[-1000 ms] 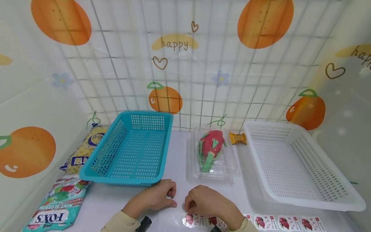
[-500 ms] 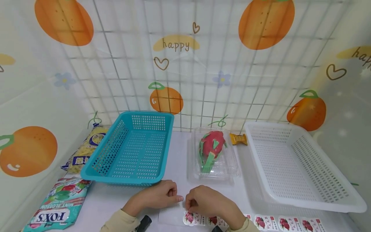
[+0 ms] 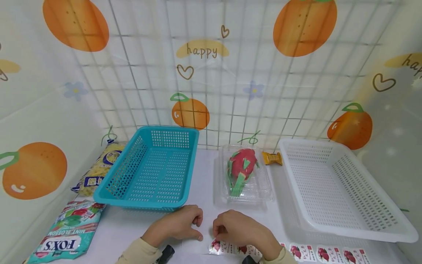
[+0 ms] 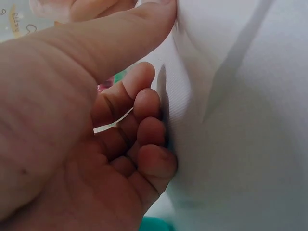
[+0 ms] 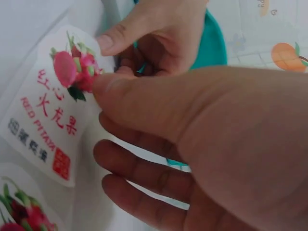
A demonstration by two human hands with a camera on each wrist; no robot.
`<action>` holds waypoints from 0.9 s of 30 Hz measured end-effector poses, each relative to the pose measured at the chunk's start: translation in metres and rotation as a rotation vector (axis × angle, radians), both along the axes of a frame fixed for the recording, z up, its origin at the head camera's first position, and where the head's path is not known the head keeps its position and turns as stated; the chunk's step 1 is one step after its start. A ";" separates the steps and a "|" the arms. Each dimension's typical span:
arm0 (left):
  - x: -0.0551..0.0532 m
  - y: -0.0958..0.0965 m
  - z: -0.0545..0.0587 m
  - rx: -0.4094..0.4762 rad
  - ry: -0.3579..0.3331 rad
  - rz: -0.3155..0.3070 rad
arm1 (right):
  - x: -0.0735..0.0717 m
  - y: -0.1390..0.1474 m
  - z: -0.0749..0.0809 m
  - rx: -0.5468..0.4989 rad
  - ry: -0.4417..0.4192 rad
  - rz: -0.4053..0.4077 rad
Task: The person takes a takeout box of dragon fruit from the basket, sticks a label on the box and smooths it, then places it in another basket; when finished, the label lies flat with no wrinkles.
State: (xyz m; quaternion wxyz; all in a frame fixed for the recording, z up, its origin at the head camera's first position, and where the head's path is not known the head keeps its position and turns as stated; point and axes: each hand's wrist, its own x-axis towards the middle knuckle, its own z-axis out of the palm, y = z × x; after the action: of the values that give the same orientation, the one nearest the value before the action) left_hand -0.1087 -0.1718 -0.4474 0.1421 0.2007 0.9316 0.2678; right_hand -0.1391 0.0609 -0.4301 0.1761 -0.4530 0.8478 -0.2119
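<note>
My right hand (image 3: 239,229) pinches the edge of a fruit sticker (image 5: 57,96) marked RED PITAYA, thumb (image 5: 130,101) on its printed face. That sticker heads a strip of pitaya stickers along the table's front edge, and its near end looks tilted up. My left hand (image 3: 181,223) lies just left of it, its thumb (image 4: 144,24) tip on the pale backing paper and the other fingers loosely bent near the white surface. Beyond both hands stands a clear plastic box (image 3: 263,183) with a red and green dragon fruit (image 3: 242,165) in it.
A teal basket (image 3: 189,176) stands at the left and a white basket (image 3: 293,190) at the right. A small orange-yellow packet (image 3: 272,158) lies between box and white basket. Far left are a yellow bag (image 3: 95,170) and a FOX'S candy bag (image 3: 69,231).
My left thumb stretched toward the right hand, then drew back down onto the paper. The right hand stays on the sticker, whose near end now tilts more. The head view shifts slightly.
</note>
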 end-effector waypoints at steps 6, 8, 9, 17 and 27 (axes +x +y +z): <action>0.000 0.001 -0.001 0.001 0.018 -0.005 | -0.007 0.013 0.011 -0.111 -0.106 -0.020; 0.000 0.001 -0.001 -0.002 0.025 -0.007 | -0.010 0.019 0.015 -0.149 -0.104 -0.022; 0.000 0.001 -0.001 -0.004 0.028 -0.008 | -0.012 0.022 0.017 -0.166 -0.100 -0.023; 0.000 0.001 -0.002 -0.021 0.011 0.008 | -0.025 0.044 0.028 -0.302 -0.119 -0.115; 0.000 0.003 0.002 -0.012 0.005 -0.015 | -0.030 0.057 0.036 -0.422 -0.101 -0.248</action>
State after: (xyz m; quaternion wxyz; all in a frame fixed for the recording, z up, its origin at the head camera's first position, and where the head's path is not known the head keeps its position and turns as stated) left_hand -0.1087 -0.1689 -0.4453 0.1430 0.2073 0.9320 0.2605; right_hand -0.1692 0.1177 -0.3946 0.0925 -0.3611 0.8241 -0.4266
